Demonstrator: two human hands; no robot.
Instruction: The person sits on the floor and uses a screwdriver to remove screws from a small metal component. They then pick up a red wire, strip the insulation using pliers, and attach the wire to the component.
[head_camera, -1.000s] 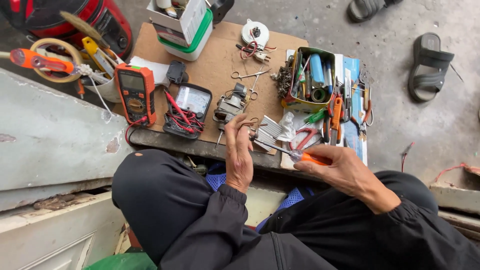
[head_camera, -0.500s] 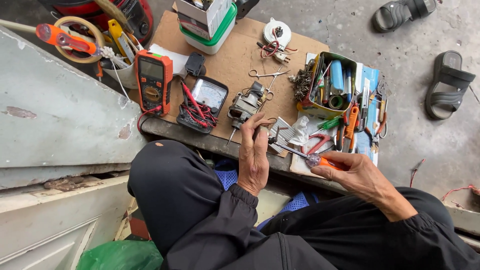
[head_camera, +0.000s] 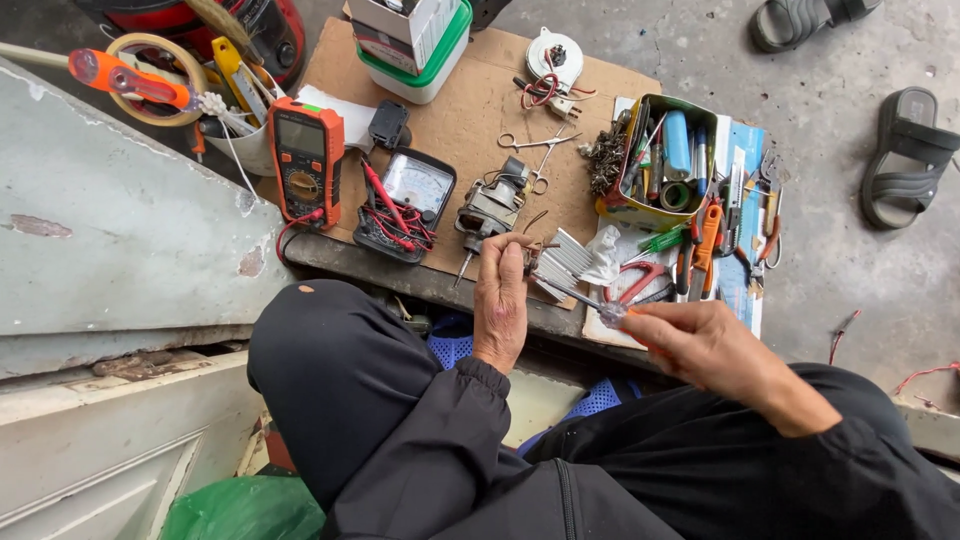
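The left hand (head_camera: 500, 305) is in the centre of the frame, its fingers closed in a pinch around a small dark part (head_camera: 528, 258) at the near edge of the cardboard sheet (head_camera: 470, 110). The right hand (head_camera: 700, 345), a little lower and to the right, has its fingers pressed together around the orange and clear handle of a screwdriver (head_camera: 590, 302). The thin shaft runs up and to the left, and the tip reaches the small part. I judge that the step in hand is the working of a screw or a contact on this part, which is too small to identify.

Just beside the part lies a ribbed metal heat sink (head_camera: 565, 262). A small electric motor (head_camera: 492, 208) stands just above the left hand. An orange multimeter (head_camera: 305, 160) is in the upper left, and a yellow tin of tools (head_camera: 650, 160) in the upper right.

The next move seems to call for a steady hold from the left hand and a careful turn of the tip without slipping.
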